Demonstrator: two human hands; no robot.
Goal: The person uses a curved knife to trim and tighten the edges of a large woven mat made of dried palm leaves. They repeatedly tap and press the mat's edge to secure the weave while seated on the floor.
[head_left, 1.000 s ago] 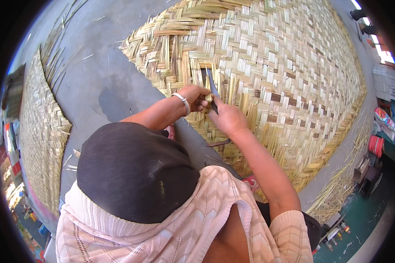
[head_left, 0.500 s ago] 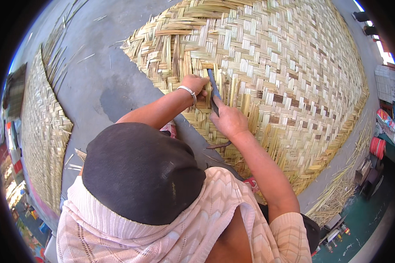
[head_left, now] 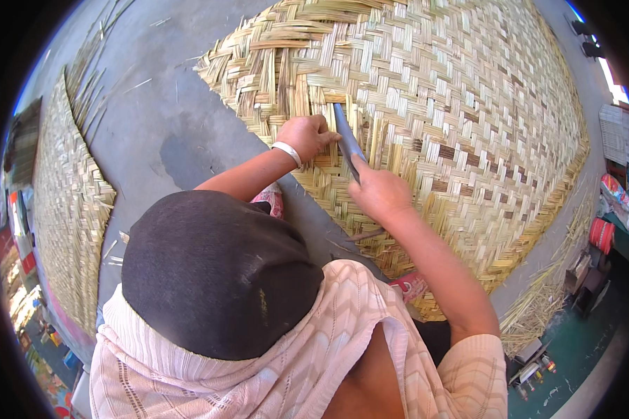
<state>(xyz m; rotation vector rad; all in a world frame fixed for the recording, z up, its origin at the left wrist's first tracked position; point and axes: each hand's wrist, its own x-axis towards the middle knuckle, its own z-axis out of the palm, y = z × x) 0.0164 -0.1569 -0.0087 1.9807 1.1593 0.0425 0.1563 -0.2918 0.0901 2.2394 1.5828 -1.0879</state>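
A large woven mat (head_left: 468,119) of pale split strips lies on the grey floor. My left hand (head_left: 307,135), with a white bangle on the wrist, is curled down on the loose upright strips (head_left: 286,77) near the mat's unfinished left edge. Just to its right, my right hand (head_left: 379,193) grips a flat dark blade (head_left: 345,137), whose tip points away from me and lies between the strips beside my left knuckles. My head in a dark cap (head_left: 217,272) and a patterned cloth on my shoulders fill the lower part of the view.
A second woven mat (head_left: 70,209) lies at the left on the concrete floor (head_left: 161,133), with loose strips scattered about. A pile of spare strips (head_left: 545,307) sits at the lower right, beside a red container (head_left: 599,234) and small clutter.
Both hands have shifted a little farther up the mat. The blade now reaches farther forward between the strips, beside my left hand.
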